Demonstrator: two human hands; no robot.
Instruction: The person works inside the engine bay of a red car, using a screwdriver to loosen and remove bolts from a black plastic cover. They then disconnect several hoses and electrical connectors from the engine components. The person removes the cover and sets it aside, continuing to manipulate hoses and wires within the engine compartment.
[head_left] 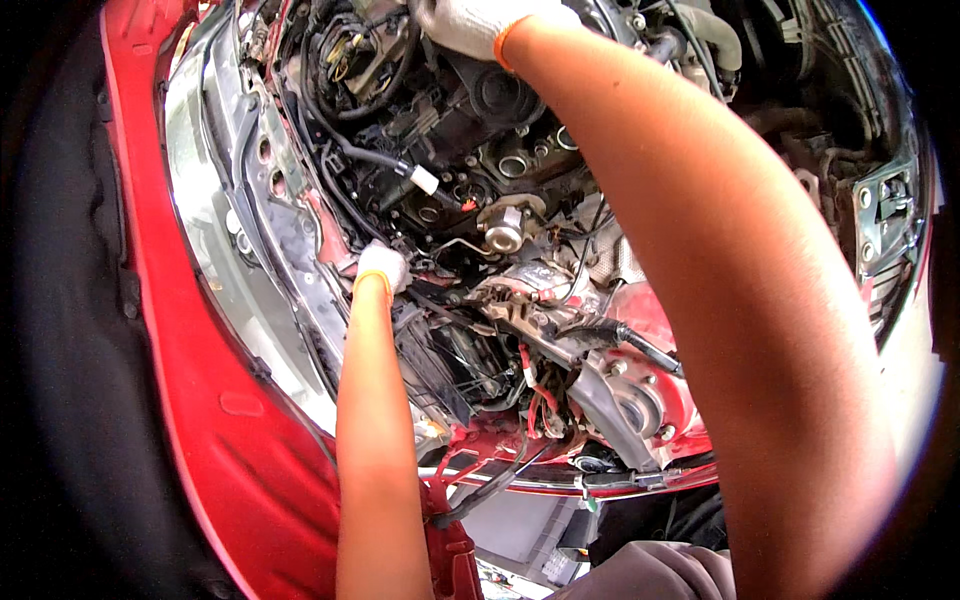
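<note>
My left hand [385,266], in a white glove with an orange cuff, rests at the side of an open engine bay, next to a red body panel [332,235] and dark cables. Its fingers are hidden. At the upper edge, over the dark engine [440,125], is my right hand [470,22] in a similar glove. Its fingers are partly cut off, and what it touches does not show. Between the hands, a wrapped wiring harness [370,155] ends in a white connector [424,180]. A round silver metal part [505,232] sits on the engine nearby.
A red bumper panel [225,400] and a clear headlamp strip [215,190] curve along the left. Loose red wires [540,395] and a black hose [645,350] lie in the near part of the bay. A metal bracket [605,415] stands beside a red strut mount [680,415].
</note>
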